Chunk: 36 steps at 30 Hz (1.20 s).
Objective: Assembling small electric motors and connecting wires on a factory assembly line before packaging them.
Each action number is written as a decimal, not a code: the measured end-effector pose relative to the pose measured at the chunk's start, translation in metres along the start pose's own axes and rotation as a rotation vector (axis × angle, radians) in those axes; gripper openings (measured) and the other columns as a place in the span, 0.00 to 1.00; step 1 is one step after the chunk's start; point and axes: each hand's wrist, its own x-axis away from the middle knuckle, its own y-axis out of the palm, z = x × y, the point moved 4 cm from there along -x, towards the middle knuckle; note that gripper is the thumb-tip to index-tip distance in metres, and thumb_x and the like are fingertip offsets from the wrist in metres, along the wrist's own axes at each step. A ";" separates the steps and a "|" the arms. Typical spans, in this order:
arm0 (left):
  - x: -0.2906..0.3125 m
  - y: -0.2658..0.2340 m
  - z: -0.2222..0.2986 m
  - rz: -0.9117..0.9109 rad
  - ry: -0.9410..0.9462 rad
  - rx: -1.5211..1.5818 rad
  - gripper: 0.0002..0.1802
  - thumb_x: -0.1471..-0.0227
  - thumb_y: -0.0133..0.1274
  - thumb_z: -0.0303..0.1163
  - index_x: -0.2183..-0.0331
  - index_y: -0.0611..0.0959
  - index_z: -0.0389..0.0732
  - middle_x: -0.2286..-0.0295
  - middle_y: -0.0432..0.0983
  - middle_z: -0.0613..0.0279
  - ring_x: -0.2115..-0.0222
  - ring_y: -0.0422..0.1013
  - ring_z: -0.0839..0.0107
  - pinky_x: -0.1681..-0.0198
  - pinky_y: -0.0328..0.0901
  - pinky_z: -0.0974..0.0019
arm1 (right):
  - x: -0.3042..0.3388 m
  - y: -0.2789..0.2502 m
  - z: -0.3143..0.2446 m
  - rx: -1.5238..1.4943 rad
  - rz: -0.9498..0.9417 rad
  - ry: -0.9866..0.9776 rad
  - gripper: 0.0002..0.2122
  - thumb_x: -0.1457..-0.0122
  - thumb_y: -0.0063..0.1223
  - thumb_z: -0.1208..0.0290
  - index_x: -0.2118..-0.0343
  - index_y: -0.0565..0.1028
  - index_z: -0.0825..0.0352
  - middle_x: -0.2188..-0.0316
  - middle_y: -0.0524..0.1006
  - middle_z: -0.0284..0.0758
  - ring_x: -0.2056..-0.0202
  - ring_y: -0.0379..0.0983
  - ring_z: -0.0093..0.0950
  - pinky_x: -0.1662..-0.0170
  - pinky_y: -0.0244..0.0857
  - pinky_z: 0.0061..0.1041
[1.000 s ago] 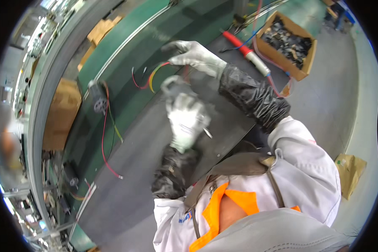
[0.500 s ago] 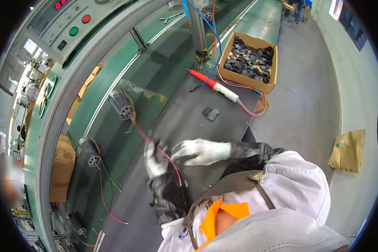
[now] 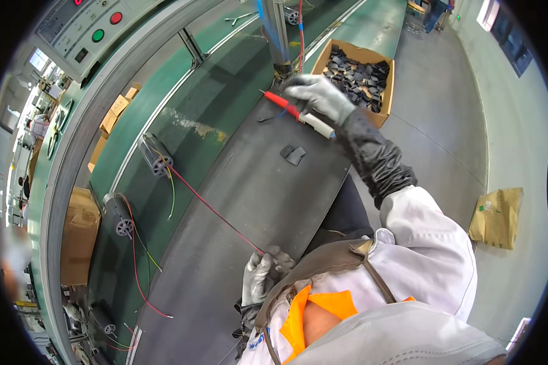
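Observation:
Near the front of the dark mat, my left hand (image 3: pixel 266 271), gloved in white, is closed on the end of a red wire (image 3: pixel 216 213). That wire stretches taut from a grey cylindrical motor (image 3: pixel 156 156) on the green conveyor; a yellow-green wire (image 3: pixel 173 194) hangs loose from the same motor. My right hand (image 3: pixel 323 97) is over a red-and-white test probe (image 3: pixel 315 125), close to a blue lead (image 3: pixel 279 115). Its fingers are blurred, and whether they grip the lead is unclear. Small black pads (image 3: pixel 293 154) lie on the mat between my hands.
Beyond my right hand, a cardboard box (image 3: pixel 388 91) holds many black pads. Other wired motors (image 3: pixel 119 216) (image 3: pixel 102 319) sit along the conveyor. A metal frame (image 3: pixel 79 146) arches across the left, with a control panel (image 3: pixel 94 30) behind it. A metal post (image 3: pixel 274 36) stands near the box.
My right hand has moved from beside the left hand up to the probe. My left hand has drawn back toward me, pulling the red wire straight.

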 end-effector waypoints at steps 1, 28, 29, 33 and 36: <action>-0.002 0.005 -0.003 -0.047 -0.051 0.024 0.23 0.44 0.63 0.41 0.54 0.80 0.33 0.68 0.81 0.53 0.70 0.77 0.65 0.64 0.71 0.65 | -0.002 0.020 -0.003 0.049 -0.025 0.002 0.15 0.38 0.59 0.69 0.51 0.76 0.72 0.70 0.79 0.31 0.78 0.75 0.17 0.77 0.71 0.17; -0.031 0.031 0.103 0.122 0.656 0.006 0.21 0.35 0.52 0.39 0.53 0.77 0.28 0.67 0.80 0.51 0.65 0.80 0.62 0.60 0.75 0.62 | 0.142 0.204 0.013 -0.121 -0.514 -0.037 0.28 0.35 0.49 0.77 0.32 0.58 0.68 0.44 0.74 0.37 0.58 0.74 0.17 0.56 0.68 0.18; -0.030 0.030 0.103 0.101 0.669 0.017 0.21 0.35 0.52 0.39 0.54 0.78 0.28 0.68 0.80 0.51 0.66 0.80 0.62 0.61 0.75 0.63 | 0.141 0.206 0.015 -0.065 -0.500 -0.056 0.28 0.35 0.49 0.77 0.32 0.59 0.68 0.44 0.74 0.37 0.58 0.75 0.18 0.55 0.68 0.19; -0.028 0.028 0.101 0.112 0.654 0.022 0.18 0.35 0.52 0.37 0.55 0.79 0.29 0.68 0.81 0.52 0.67 0.79 0.66 0.63 0.74 0.67 | 0.141 0.211 0.016 -0.010 -0.520 -0.154 0.27 0.35 0.48 0.78 0.32 0.60 0.68 0.43 0.74 0.37 0.57 0.77 0.21 0.53 0.70 0.21; -0.026 0.030 0.101 0.110 0.635 0.094 0.17 0.39 0.58 0.36 0.59 0.81 0.29 0.69 0.81 0.56 0.69 0.79 0.69 0.64 0.74 0.69 | 0.142 0.215 0.016 0.012 -0.507 -0.169 0.27 0.35 0.47 0.79 0.33 0.60 0.67 0.43 0.75 0.38 0.57 0.78 0.23 0.53 0.72 0.23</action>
